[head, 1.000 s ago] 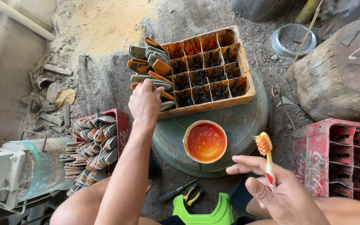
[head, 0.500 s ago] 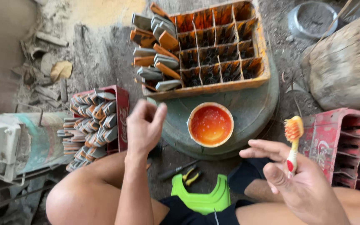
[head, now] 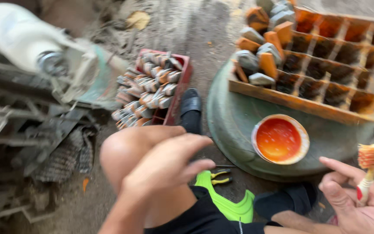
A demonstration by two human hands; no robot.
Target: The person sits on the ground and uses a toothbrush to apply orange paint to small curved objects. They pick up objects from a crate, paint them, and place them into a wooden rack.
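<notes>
Head camera looks steeply down, close above the knees.

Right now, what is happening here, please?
A seated person holds a toothbrush with orange-stained bristles upright in the right hand. The left hand is empty, above the knee, near a red crate packed with grey and orange pieces. A bowl of orange liquid sits on a round green slab, beside a wooden compartment tray partly filled with similar pieces.

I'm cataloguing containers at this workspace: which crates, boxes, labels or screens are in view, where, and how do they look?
Red plastic crate: left of centre, on the ground, packed with grey-orange pieces.
Wooden divided tray: upper right, on the round green stand, orange-stained compartments, some pieces at its left end.
Labels, signs, screens: none seen.
</notes>
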